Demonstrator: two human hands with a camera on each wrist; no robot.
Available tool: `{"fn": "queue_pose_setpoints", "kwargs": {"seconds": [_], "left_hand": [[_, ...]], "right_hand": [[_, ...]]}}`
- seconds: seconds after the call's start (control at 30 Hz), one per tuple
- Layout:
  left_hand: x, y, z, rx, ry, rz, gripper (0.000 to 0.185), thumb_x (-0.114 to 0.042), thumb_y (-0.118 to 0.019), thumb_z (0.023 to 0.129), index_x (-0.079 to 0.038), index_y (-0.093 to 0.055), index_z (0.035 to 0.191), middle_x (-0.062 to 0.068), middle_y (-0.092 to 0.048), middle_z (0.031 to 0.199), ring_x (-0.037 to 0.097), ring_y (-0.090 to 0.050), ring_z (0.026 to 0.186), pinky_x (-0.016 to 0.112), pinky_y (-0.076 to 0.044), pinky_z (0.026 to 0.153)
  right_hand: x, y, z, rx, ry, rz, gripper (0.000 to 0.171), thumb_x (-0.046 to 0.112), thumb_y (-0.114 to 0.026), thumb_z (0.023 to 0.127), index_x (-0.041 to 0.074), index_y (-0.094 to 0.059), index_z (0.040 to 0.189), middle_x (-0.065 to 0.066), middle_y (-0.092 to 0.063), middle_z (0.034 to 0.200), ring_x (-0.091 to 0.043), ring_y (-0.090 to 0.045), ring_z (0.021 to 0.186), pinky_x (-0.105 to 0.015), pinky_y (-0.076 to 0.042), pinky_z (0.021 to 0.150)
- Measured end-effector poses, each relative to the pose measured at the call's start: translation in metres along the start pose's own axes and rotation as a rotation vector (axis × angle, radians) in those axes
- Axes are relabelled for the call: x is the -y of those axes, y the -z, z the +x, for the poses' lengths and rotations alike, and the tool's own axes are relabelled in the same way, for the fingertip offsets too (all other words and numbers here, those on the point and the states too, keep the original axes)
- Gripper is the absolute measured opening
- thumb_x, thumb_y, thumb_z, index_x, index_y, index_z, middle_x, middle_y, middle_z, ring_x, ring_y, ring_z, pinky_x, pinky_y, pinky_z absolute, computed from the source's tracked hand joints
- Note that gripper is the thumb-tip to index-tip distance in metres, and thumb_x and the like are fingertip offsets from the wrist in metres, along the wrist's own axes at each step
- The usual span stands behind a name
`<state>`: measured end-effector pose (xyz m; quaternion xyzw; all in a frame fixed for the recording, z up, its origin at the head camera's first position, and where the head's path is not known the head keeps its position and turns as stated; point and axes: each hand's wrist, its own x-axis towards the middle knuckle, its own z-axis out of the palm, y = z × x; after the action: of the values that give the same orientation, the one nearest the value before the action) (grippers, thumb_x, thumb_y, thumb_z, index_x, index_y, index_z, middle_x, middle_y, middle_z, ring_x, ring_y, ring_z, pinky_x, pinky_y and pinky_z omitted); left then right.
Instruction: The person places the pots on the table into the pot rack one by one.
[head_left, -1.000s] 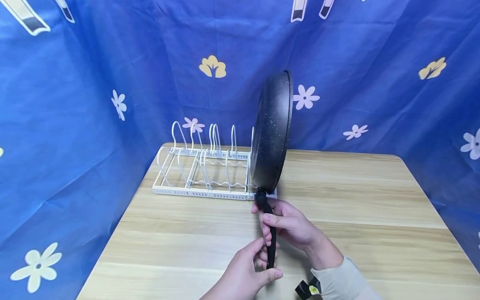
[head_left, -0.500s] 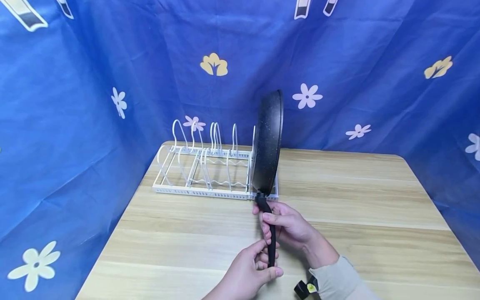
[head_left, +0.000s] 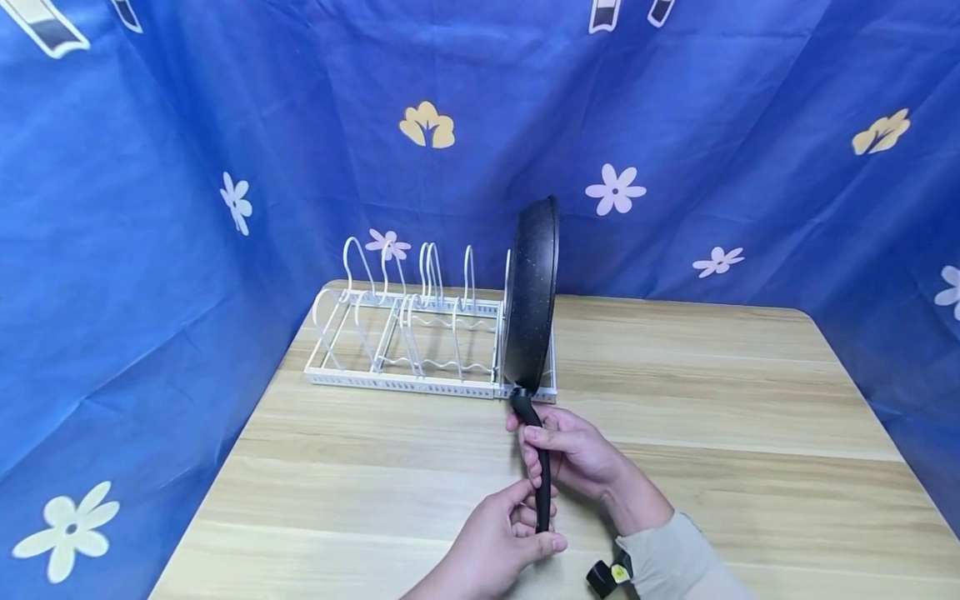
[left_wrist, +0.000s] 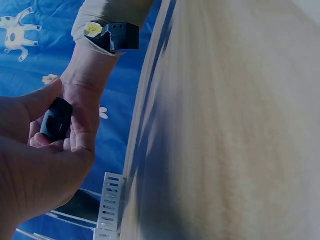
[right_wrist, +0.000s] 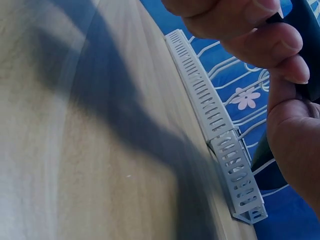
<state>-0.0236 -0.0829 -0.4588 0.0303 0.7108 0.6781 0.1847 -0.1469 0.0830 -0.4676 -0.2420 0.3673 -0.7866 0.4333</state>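
A black speckled frying pan stands on edge at the right end of the white wire rack, its handle pointing toward the person. My right hand grips the handle near the pan, fingers curled round it. Lower down, my left hand holds the handle's end between thumb and fingers. In the left wrist view the handle's tip shows between the left thumb and fingers. The right wrist view has the right hand round the dark handle at the upper right. Whether the pan's lower edge touches the rack's base is hidden.
Upright wire loops divide the rack to the left of the pan. Wood-grain table lies under it. A blue patterned cloth hangs behind and at both sides. A small black device sits at the right wrist.
The pan has come down and slightly left into the rack's right end, most of it in the first half second. Both hands keep hold of the handle and have barely moved.
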Motion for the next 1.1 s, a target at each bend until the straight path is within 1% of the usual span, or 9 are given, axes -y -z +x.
{"fn": "queue_pose_setpoints", "kwargs": {"seconds": [0.1,0.23,0.33,0.53,0.77,0.87,1.0,1.03,1.1], "left_hand": [[0.000,0.000,0.001,-0.009,0.005,0.015,0.054,-0.005,-0.087,0.089,0.007,-0.064,0.136,0.008,-0.073,0.104,0.002,-0.068,0.081,0.014,-0.054,0.070],[0.000,0.001,0.004,-0.024,0.008,0.055,0.053,-0.006,-0.088,0.089,0.006,-0.065,0.135,0.001,-0.068,0.092,0.003,-0.064,0.075,0.014,-0.051,0.065],[0.001,0.002,0.005,-0.036,0.007,0.091,0.052,-0.007,-0.089,0.087,0.006,-0.066,0.133,-0.001,-0.065,0.087,0.004,-0.063,0.072,0.016,-0.052,0.063],[0.005,0.005,0.006,-0.026,0.005,0.116,0.048,-0.007,-0.090,0.085,0.005,-0.068,0.126,0.001,-0.072,0.090,0.005,-0.069,0.074,0.017,-0.056,0.066],[0.001,0.007,0.008,-0.015,0.004,0.187,0.048,-0.011,-0.092,0.085,0.001,-0.069,0.125,-0.002,-0.072,0.083,0.004,-0.067,0.074,0.019,-0.054,0.064],[-0.002,0.009,0.008,-0.008,0.009,0.223,0.043,-0.018,-0.089,0.090,0.000,-0.069,0.124,-0.001,-0.074,0.087,0.003,-0.066,0.075,0.019,-0.052,0.065],[-0.005,0.012,0.009,-0.006,0.008,0.241,0.040,-0.023,-0.080,0.098,0.002,-0.069,0.127,0.003,-0.079,0.095,0.005,-0.069,0.081,0.020,-0.053,0.067],[-0.005,0.013,0.009,-0.008,0.007,0.246,0.041,-0.023,-0.079,0.099,0.003,-0.069,0.128,0.004,-0.080,0.096,0.005,-0.070,0.081,0.020,-0.054,0.067],[-0.006,0.015,0.010,-0.018,0.005,0.278,0.037,-0.023,-0.080,0.099,0.003,-0.071,0.124,0.005,-0.080,0.093,0.006,-0.070,0.079,0.020,-0.054,0.066]], "right_hand": [[0.000,0.002,0.001,0.002,-0.003,0.000,0.021,0.004,-0.045,0.113,0.006,-0.054,0.132,0.009,-0.077,0.087,-0.004,-0.074,0.074,-0.021,-0.063,0.073],[0.001,0.005,0.003,0.023,-0.006,-0.003,0.022,0.005,-0.043,0.114,0.006,-0.053,0.133,0.009,-0.076,0.089,-0.005,-0.074,0.076,-0.021,-0.063,0.074],[0.000,0.008,0.003,0.031,-0.018,-0.003,0.023,0.006,-0.043,0.114,0.006,-0.052,0.135,0.008,-0.076,0.091,-0.006,-0.074,0.077,-0.022,-0.063,0.076],[-0.002,0.010,-0.001,-0.007,-0.041,0.003,0.024,0.008,-0.044,0.115,0.005,-0.052,0.137,0.007,-0.074,0.093,-0.007,-0.070,0.081,-0.023,-0.061,0.079],[0.001,0.007,-0.001,-0.041,-0.057,-0.030,0.023,0.009,-0.046,0.115,0.006,-0.055,0.135,0.007,-0.074,0.091,-0.008,-0.071,0.079,-0.023,-0.062,0.078],[0.002,0.007,-0.002,-0.052,-0.065,-0.034,0.023,0.009,-0.045,0.115,0.007,-0.055,0.135,0.007,-0.074,0.091,-0.008,-0.071,0.079,-0.024,-0.062,0.078],[0.000,0.007,-0.001,-0.079,-0.068,-0.049,0.024,0.009,-0.047,0.114,0.006,-0.054,0.137,0.006,-0.074,0.092,-0.007,-0.070,0.082,-0.024,-0.061,0.079],[0.000,0.007,-0.001,-0.091,-0.070,-0.053,0.024,0.009,-0.048,0.114,0.006,-0.054,0.137,0.006,-0.074,0.093,-0.007,-0.070,0.083,-0.024,-0.061,0.080],[-0.001,0.006,-0.001,-0.119,-0.074,-0.061,0.027,0.010,-0.050,0.113,0.004,-0.052,0.140,0.005,-0.074,0.095,-0.007,-0.070,0.085,-0.025,-0.062,0.081]]}}
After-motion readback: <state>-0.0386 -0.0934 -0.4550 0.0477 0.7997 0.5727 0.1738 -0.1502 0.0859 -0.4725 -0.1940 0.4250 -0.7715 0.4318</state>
